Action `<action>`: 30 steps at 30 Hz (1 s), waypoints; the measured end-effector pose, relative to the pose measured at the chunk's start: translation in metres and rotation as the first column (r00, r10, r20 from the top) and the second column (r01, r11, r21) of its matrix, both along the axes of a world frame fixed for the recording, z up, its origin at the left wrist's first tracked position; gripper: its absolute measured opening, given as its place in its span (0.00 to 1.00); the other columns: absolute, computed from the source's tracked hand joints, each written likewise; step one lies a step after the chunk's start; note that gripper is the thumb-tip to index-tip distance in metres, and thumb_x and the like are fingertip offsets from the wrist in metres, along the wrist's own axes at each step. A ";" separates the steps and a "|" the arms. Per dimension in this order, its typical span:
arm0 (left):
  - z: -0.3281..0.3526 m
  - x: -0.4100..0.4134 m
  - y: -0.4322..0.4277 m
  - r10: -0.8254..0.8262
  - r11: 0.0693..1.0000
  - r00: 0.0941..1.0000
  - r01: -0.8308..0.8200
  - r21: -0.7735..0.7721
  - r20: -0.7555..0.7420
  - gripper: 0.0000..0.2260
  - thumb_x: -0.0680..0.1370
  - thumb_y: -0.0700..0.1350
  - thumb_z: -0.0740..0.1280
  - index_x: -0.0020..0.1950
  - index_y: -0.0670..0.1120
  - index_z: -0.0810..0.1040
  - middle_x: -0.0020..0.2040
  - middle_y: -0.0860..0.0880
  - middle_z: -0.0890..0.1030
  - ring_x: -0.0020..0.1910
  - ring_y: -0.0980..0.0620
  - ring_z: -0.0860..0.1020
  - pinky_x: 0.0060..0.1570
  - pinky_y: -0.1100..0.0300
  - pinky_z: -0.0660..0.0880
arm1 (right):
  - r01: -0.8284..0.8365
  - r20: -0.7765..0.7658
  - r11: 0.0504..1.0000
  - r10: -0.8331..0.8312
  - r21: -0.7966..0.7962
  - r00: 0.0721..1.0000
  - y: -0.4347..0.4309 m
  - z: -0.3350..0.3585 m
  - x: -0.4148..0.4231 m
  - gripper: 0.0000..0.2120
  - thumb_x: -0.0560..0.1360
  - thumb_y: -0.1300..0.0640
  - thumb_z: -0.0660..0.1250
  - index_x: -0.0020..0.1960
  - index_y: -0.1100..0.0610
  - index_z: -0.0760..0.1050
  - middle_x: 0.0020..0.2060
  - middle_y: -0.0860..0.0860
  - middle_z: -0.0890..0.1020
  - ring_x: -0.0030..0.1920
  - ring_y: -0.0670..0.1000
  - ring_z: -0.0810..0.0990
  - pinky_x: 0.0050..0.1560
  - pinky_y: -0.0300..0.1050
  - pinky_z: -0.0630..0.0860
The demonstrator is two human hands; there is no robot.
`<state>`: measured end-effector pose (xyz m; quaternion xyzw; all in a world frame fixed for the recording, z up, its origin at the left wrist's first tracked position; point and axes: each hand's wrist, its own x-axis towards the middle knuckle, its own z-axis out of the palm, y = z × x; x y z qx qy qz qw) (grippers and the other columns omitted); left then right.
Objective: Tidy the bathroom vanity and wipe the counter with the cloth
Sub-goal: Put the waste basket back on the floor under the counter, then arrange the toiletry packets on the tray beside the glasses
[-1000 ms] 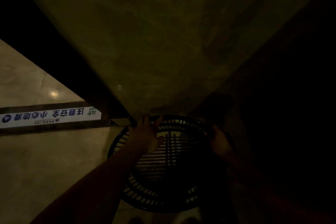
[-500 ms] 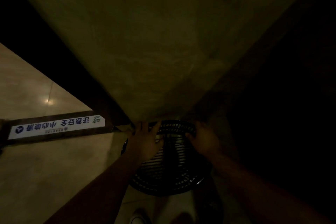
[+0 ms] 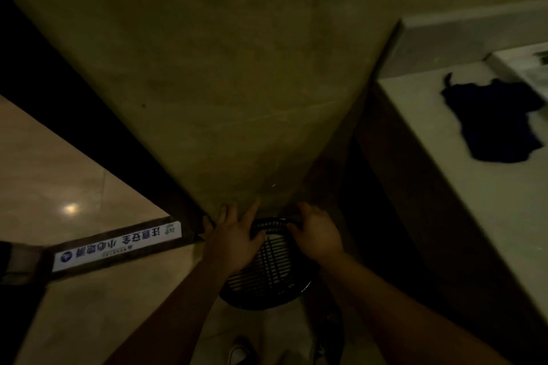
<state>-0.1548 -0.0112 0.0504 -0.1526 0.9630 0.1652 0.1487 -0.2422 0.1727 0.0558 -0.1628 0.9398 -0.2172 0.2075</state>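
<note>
The right hand (image 3: 318, 235) curls over the basket (image 3: 267, 272) rim; the left hand (image 3: 234, 238) lies spread flat on it. Held so one-sidedly, the basket could tip in this gloom.

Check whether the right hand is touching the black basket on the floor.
Touching. The head view shows the right hand with its fingers curled over the far rim of the black basket, with no gap between them.
</note>
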 end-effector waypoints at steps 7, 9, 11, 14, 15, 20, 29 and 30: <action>0.089 0.006 0.025 -0.016 1.000 0.998 0.015 -0.012 -0.060 0.32 0.76 0.68 0.50 0.75 0.67 0.36 0.79 0.43 0.55 0.77 0.42 0.52 0.69 0.33 0.50 | 0.008 -0.052 1.000 -0.009 -0.024 0.999 0.009 0.090 0.009 0.24 0.75 0.45 0.64 0.68 0.53 0.68 0.62 0.53 0.76 0.62 0.56 0.73 0.57 0.49 0.74; 0.113 0.003 0.030 -0.017 1.000 0.997 0.017 0.000 -0.077 0.31 0.76 0.69 0.49 0.73 0.69 0.34 0.79 0.44 0.53 0.77 0.42 0.51 0.69 0.33 0.49 | 0.009 -0.079 0.998 -0.014 -0.059 0.997 0.014 0.114 0.010 0.25 0.75 0.46 0.65 0.69 0.52 0.68 0.62 0.52 0.76 0.62 0.56 0.73 0.57 0.48 0.74; 0.137 -0.001 0.036 -0.036 0.999 0.994 0.037 0.014 -0.099 0.31 0.75 0.69 0.48 0.72 0.70 0.33 0.79 0.44 0.53 0.77 0.42 0.51 0.70 0.34 0.50 | 0.005 -0.119 0.996 -0.016 -0.093 0.993 0.022 0.139 0.010 0.24 0.75 0.46 0.65 0.69 0.52 0.68 0.61 0.53 0.77 0.61 0.55 0.74 0.56 0.48 0.74; 0.174 -0.015 0.048 -0.084 0.996 0.976 0.085 -0.006 -0.200 0.32 0.74 0.69 0.47 0.74 0.69 0.35 0.79 0.44 0.54 0.76 0.43 0.53 0.70 0.34 0.53 | 0.012 -0.192 0.983 -0.048 -0.184 0.980 0.039 0.177 0.005 0.25 0.74 0.46 0.66 0.69 0.52 0.69 0.61 0.52 0.78 0.60 0.54 0.76 0.57 0.47 0.75; 0.186 -0.022 0.053 -0.112 0.994 0.967 0.108 -0.029 -0.227 0.32 0.74 0.69 0.47 0.74 0.68 0.36 0.79 0.44 0.55 0.76 0.43 0.54 0.70 0.34 0.54 | 0.027 -0.211 0.976 -0.074 -0.216 0.975 0.047 0.190 0.002 0.25 0.74 0.46 0.66 0.70 0.52 0.69 0.61 0.51 0.79 0.60 0.53 0.77 0.57 0.47 0.75; 0.237 -0.075 0.095 -0.208 0.978 0.925 0.203 -0.048 -0.318 0.31 0.75 0.68 0.48 0.73 0.70 0.35 0.80 0.46 0.51 0.77 0.44 0.50 0.71 0.36 0.52 | 0.152 -0.271 0.928 -0.252 -0.341 0.929 0.100 0.247 -0.027 0.22 0.74 0.44 0.66 0.67 0.47 0.72 0.58 0.46 0.81 0.54 0.46 0.79 0.51 0.42 0.77; 0.266 -0.157 0.204 -0.404 0.913 0.854 0.399 -0.086 -0.326 0.32 0.78 0.66 0.52 0.74 0.69 0.34 0.80 0.48 0.47 0.78 0.47 0.45 0.73 0.40 0.45 | 0.360 -0.241 0.853 -0.466 -0.377 0.851 0.222 0.276 -0.085 0.20 0.75 0.47 0.67 0.65 0.48 0.74 0.55 0.46 0.82 0.52 0.47 0.81 0.47 0.40 0.75; 0.266 -0.164 0.214 -0.421 0.906 0.850 0.414 -0.093 -0.317 0.32 0.78 0.66 0.52 0.74 0.68 0.34 0.80 0.49 0.47 0.78 0.48 0.45 0.73 0.40 0.45 | 0.380 -0.231 0.846 -0.481 -0.373 0.846 0.234 0.275 -0.089 0.20 0.75 0.47 0.67 0.65 0.48 0.74 0.55 0.46 0.82 0.51 0.47 0.81 0.48 0.42 0.75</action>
